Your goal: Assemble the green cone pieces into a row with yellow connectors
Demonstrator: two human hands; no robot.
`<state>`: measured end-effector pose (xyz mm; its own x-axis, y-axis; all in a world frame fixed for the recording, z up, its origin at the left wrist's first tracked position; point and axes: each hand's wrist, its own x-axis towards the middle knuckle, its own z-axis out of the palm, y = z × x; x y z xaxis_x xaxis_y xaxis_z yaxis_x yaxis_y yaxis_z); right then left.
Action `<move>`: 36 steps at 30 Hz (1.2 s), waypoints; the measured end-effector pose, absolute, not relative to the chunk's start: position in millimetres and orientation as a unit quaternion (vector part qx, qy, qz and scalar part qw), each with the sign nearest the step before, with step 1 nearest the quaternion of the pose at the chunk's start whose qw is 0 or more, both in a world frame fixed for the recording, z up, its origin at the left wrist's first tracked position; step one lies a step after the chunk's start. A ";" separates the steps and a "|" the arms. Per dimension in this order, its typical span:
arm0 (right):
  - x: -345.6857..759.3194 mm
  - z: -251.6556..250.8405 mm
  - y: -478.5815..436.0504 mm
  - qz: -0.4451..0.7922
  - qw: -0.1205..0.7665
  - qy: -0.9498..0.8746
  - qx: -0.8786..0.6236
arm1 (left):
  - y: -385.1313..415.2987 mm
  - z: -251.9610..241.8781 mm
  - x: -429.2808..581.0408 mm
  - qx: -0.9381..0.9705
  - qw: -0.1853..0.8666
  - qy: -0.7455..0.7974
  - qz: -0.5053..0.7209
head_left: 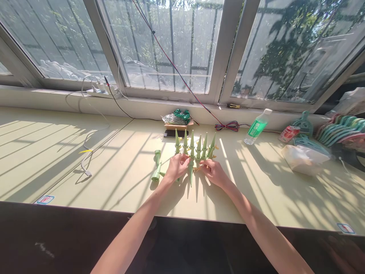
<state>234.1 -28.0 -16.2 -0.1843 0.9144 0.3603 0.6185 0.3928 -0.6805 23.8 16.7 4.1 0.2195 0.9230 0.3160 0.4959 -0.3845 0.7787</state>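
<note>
A row of several green cone-shaped spikes (195, 146) stands upright on the pale table (114, 167), joined low down by small yellow pieces. My left hand (176, 167) is closed on the left end of the row. My right hand (213, 171) pinches the right end, fingers curled. One green spike (191, 173) points down toward me between the two hands. To the left of my left hand, loose green tube pieces (156, 165) lie on the table.
Behind the spikes lie a black phone (172, 133), a cardboard tray with green wire (179, 118) and a red-black cable coil (230, 126). A water bottle (257, 127), a red can (289, 133), a white bag (305, 159) and stacked plastic items (342, 131) sit right. A white cable (87, 152) trails left.
</note>
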 end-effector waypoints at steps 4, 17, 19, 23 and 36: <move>234.3 -19.7 -27.3 0.196 0.359 -0.753 -0.515 | 15.4 6.8 23.5 0.755 0.248 0.475 0.377; 235.9 -20.5 -28.2 0.185 0.349 -0.762 -0.514 | 18.8 -1.1 21.7 0.769 0.247 0.471 0.355; 235.4 -19.0 -29.3 0.172 0.359 -0.759 -0.515 | 18.8 -1.4 21.6 0.764 0.247 0.473 0.362; 232.9 -12.1 -32.9 0.176 0.386 -0.743 -0.517 | 18.0 -1.9 22.0 0.740 0.256 0.489 0.384; 231.0 -7.2 -32.7 0.202 0.448 -0.689 -0.533 | 13.6 6.2 24.6 0.709 0.356 0.459 0.399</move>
<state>231.0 -32.7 -7.2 -0.0307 0.9152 0.4017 0.5540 0.3501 -0.7553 24.6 13.6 6.2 0.2598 0.9355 0.2394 0.3669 -0.3250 0.8717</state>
